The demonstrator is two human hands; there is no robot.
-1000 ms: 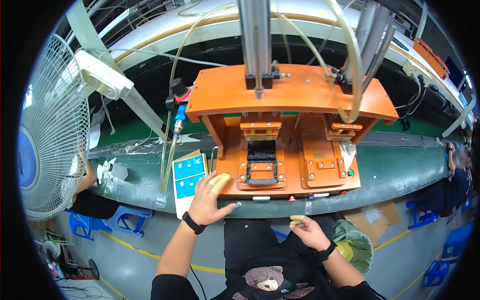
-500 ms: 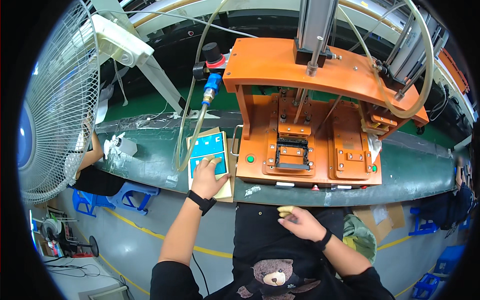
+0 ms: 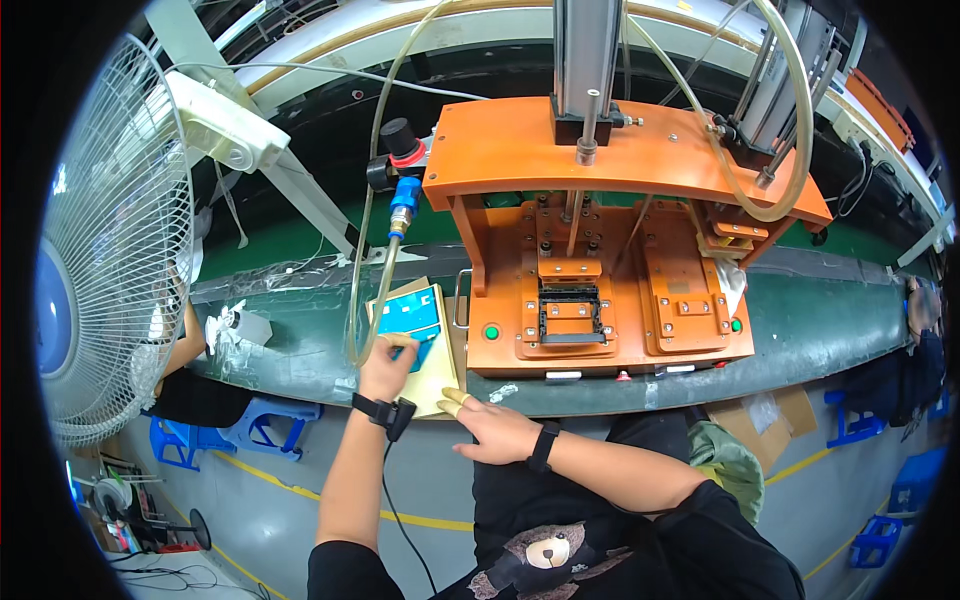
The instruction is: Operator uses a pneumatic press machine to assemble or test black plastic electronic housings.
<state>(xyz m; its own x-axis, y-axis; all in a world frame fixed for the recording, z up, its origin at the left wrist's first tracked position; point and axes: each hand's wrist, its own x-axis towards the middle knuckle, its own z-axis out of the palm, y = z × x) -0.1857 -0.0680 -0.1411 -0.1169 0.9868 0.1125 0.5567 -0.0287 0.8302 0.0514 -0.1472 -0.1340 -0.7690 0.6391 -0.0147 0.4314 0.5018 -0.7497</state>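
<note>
My left hand [image 3: 386, 369] is at the near left part of a blue sheet [image 3: 408, 313] with small white patches. Its thumb and fingers are pinched together at the sheet's near edge, which seems to lift. The sheet lies on a pale yellow backing pad [image 3: 433, 375], tilted on the green bench. My right hand [image 3: 496, 431] has its fingers stretched out, two in yellow finger covers, with the tips at the pad's near right corner. To the right stands an orange press [image 3: 600, 155] with a black frame-shaped part [image 3: 571, 315] in its left fixture.
A large fan [image 3: 110, 240] stands at the far left. A clear air hose [image 3: 378, 270] loops down beside the pad. A crumpled white wrapped item [image 3: 240, 326] lies on the bench [image 3: 320, 350]. Blue stools [image 3: 265, 425] are below, and another person's arm [image 3: 187, 345] shows behind the fan.
My right hand has moved left from in front of my body to the pad's corner. My left hand has shifted left on the blue sheet and its fingers have drawn into a pinch.
</note>
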